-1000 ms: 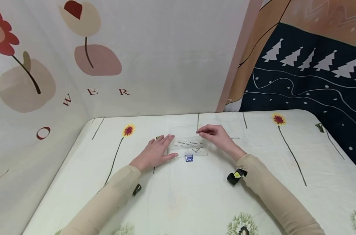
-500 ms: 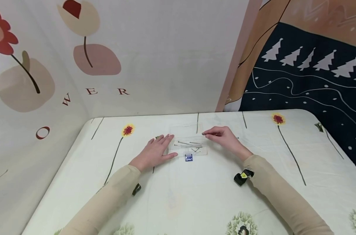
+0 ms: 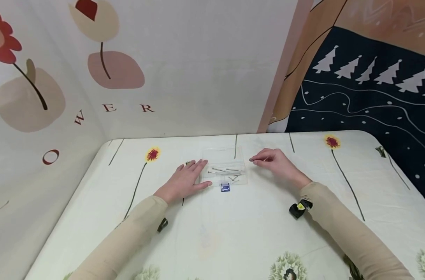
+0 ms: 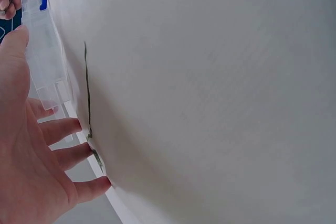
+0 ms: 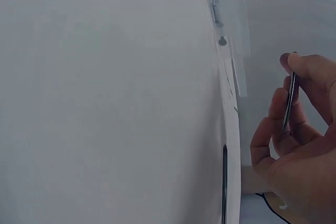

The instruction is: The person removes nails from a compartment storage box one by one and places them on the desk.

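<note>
Your left arm [image 3: 128, 235] and right arm [image 3: 354, 229] were stretched forward, slanting toward each other. Your left hand [image 3: 184, 182] lay palm down, 4 fingers spread, thumb apart. Your right hand [image 3: 276, 162] pinched between thumb and index finger, the other fingers curled.

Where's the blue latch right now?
In the head view, the blue latch is on the near side of the clear box, just below the middle of the picture and right of the left hand.
</note>
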Demonstrator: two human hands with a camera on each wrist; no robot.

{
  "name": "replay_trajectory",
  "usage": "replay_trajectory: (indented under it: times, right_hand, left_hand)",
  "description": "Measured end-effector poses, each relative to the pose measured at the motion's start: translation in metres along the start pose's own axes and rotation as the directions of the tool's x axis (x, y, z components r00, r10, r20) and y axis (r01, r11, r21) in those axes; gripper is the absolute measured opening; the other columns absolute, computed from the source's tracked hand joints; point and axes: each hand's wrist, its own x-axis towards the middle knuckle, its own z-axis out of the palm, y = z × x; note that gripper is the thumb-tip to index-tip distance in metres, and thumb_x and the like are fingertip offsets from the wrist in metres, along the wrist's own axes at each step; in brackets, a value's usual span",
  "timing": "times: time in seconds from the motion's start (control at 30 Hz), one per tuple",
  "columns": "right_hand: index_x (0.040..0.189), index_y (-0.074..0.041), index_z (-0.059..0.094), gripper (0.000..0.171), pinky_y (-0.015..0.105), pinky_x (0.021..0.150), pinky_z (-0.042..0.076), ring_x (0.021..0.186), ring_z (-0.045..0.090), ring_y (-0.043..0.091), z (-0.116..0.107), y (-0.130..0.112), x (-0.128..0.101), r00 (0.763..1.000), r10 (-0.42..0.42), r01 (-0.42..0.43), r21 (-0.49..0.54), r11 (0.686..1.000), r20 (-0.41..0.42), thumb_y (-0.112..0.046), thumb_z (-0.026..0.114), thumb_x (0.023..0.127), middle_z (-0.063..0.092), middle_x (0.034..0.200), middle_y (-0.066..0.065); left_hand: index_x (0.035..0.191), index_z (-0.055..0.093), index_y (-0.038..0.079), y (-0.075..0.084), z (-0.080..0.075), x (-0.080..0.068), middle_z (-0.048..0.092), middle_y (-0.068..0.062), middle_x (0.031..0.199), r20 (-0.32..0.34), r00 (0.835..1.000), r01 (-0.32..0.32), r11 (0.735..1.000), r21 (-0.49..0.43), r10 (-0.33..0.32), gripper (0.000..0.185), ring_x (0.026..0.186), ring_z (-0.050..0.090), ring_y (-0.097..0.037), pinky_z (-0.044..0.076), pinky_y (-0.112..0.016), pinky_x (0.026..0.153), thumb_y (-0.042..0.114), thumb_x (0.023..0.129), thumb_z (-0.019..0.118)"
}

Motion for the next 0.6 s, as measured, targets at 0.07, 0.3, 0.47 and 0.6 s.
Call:
replay_trajectory:
  times: [0.07,0.3,0.47,0.6]
  right_hand:
    - [0.107,0.007,0.071,0.019,0.026,0.079,0.045,0.092,0.056,0.021,-0.003,0.012,0.003,1.0,-0.015,0.015,-0.005,1.0,0.0,0.0,0.064,0.091,0.067,0.1,0.016]
    - [0.108,-0.002,0.074,0.019,0.027,0.08,0.044,0.095,0.056,0.018,-0.014,0.044,0.007,1.0,-0.013,0.014,-0.055,0.998,0.007,-0.008,0.066,0.092,0.068,0.101,0.008]
    - [0.109,-0.003,0.074,0.019,0.032,0.082,0.045,0.096,0.057,0.02,-0.023,0.047,0.002,1.0,0.0,0.002,-0.095,0.996,0.023,-0.008,0.065,0.093,0.067,0.1,0.007]
    - [0.108,-0.001,0.074,0.019,0.031,0.081,0.046,0.098,0.057,0.022,-0.028,0.048,-0.001,1.0,0.023,-0.021,-0.117,0.993,0.02,-0.007,0.064,0.093,0.068,0.101,0.009]
  left_hand:
    - [0.155,0.022,0.011,0.0,0.0,0.0,0.028,-0.013,0.156,-0.002,1.0,-0.001,1.0,-0.001,0.001,0.084,0.142,0.023,-0.034,0.019,-0.06,0.109,0.062,0.093,0.048]
    - [0.155,0.022,0.011,0.0,0.0,-0.001,0.028,-0.013,0.155,-0.007,1.0,-0.007,1.0,-0.004,0.007,0.084,0.142,0.023,-0.034,0.019,-0.06,0.109,0.062,0.093,0.048]
    - [0.155,0.022,0.011,0.0,0.0,-0.001,0.028,-0.013,0.155,-0.008,1.0,-0.008,1.0,-0.002,0.008,0.084,0.142,0.023,-0.035,0.019,-0.06,0.109,0.062,0.093,0.048]
    - [0.155,0.022,0.011,0.0,0.0,0.0,0.028,-0.013,0.155,-0.008,1.0,-0.006,1.0,-0.003,0.006,0.084,0.142,0.022,-0.034,0.019,-0.06,0.109,0.062,0.093,0.048]
